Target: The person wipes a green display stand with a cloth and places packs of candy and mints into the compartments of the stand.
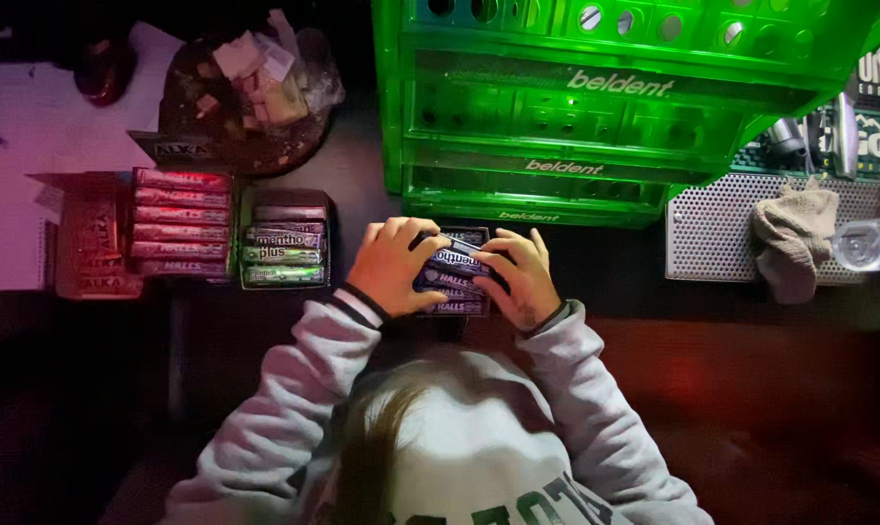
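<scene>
Desk (595,282): dark surface, dimly lit, carrying all items listed. Green plastic crates (595,107): translucent, stacked at the far edge right of centre, nested so that the open faces look toward the person. Perforated metal tray (712,233): pale, just right of the crates, with a crumpled beige cloth (794,238) draped over its right part. Bowl of loose sweets (245,97): round, dark, heaped with pale wrapped pieces, at the far left; a white sheet (32,165) lies beside it. Red display box (95,233): open lid at left, red stick packs (180,224) stacked flat in rows so that their long sides show. Green display box (284,243): just right of the red packs, holding green and grey stick packs laid the same way. Dark display box (454,277): directly before the person, near the foot of the crates, filled with dark purple stick packs lying flat. Left hand (389,267): fingers curled closed over the box's left end, steadying it. Right hand (522,277): fingers bent over the right end, apparently pinching one purple pack (454,261) at the top of the stack, though the low light leaves the exact grip uncertain. Clear small object (872,243): at the far right edge, kind not discernible.
</scene>
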